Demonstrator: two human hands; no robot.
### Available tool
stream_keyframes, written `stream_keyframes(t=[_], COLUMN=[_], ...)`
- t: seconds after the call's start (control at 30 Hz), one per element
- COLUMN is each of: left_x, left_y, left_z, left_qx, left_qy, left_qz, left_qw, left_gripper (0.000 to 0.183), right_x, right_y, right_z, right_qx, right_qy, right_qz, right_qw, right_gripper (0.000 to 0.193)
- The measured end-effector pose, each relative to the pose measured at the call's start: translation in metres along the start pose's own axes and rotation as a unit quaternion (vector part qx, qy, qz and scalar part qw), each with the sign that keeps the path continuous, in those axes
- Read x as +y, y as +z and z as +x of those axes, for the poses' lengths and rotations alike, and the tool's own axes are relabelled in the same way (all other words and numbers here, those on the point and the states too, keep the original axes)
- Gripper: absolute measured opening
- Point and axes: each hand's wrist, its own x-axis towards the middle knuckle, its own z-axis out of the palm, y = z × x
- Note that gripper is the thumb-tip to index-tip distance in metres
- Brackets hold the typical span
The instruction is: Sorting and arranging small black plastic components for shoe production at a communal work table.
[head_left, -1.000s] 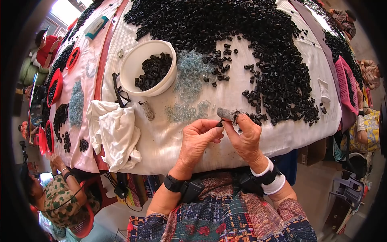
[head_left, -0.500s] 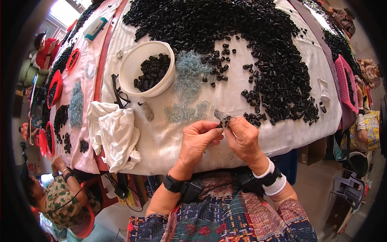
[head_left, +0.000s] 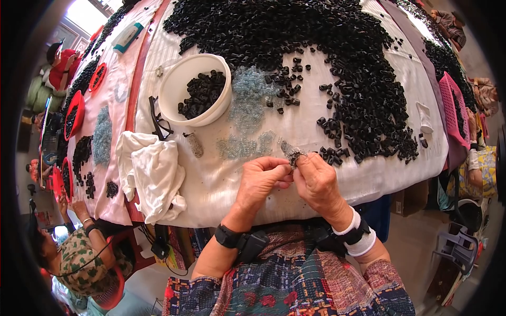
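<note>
My left hand [head_left: 262, 181] and my right hand [head_left: 318, 183] meet at the near edge of a table covered in white cloth [head_left: 221, 179]. Between the fingertips of both hands I pinch a small grey springy piece [head_left: 291, 152] together with a small black part. A heap of small black plastic parts [head_left: 327, 58] spreads over the table beyond my hands. Loose pale blue-grey springs [head_left: 246, 100] lie just ahead of my left hand. A white bowl [head_left: 182, 87] holding several black parts stands at the far left of the springs.
A crumpled white rag [head_left: 153, 176] and dark-framed glasses [head_left: 157, 118] lie left of my hands. Red dishes [head_left: 74, 113] of black parts sit along the left, where another person [head_left: 79, 258] in a patterned top works. A pink basket [head_left: 456, 105] stands at the right.
My hands have stayed together at the table edge, with the fingers working the small grey piece and turning it slightly. Nothing else has moved.
</note>
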Motion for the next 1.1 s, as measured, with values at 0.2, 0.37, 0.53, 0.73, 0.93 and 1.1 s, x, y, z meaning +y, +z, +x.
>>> stream_keyframes(t=[0.2, 0.37, 0.53, 0.73, 0.93, 1.1], left_x=[-0.001, 0.005, 0.006, 0.008, 0.005, 0.004], left_y=[0.000, 0.001, 0.002, 0.005, 0.005, 0.005], left_z=[0.003, 0.000, 0.001, 0.000, 0.001, 0.002], left_qx=[-0.009, -0.008, -0.018, -0.011, -0.003, 0.004], left_qy=[0.010, -0.021, -0.021, -0.023, -0.011, -0.003], left_qz=[0.014, -0.028, -0.046, -0.030, -0.006, 0.024], left_qw=[1.000, 0.999, 0.999, 0.999, 1.000, 1.000], left_gripper=[0.015, 0.011, 0.009, 0.009, 0.007, 0.007], right_x=[0.002, 0.005, 0.012, 0.014, 0.015, 0.017], right_y=[0.002, 0.000, 0.004, 0.002, 0.000, 0.000], right_z=[0.000, 0.002, 0.000, -0.001, -0.001, -0.002], right_qx=[0.009, 0.009, -0.017, -0.031, -0.049, -0.054], right_qy=[0.030, 0.009, -0.030, -0.037, -0.058, -0.075], right_qz=[0.049, 0.052, 0.023, -0.006, -0.037, -0.053], right_qw=[0.998, 0.999, 0.999, 0.999, 0.996, 0.994], right_gripper=[0.023, 0.027, 0.029, 0.028, 0.027, 0.028])
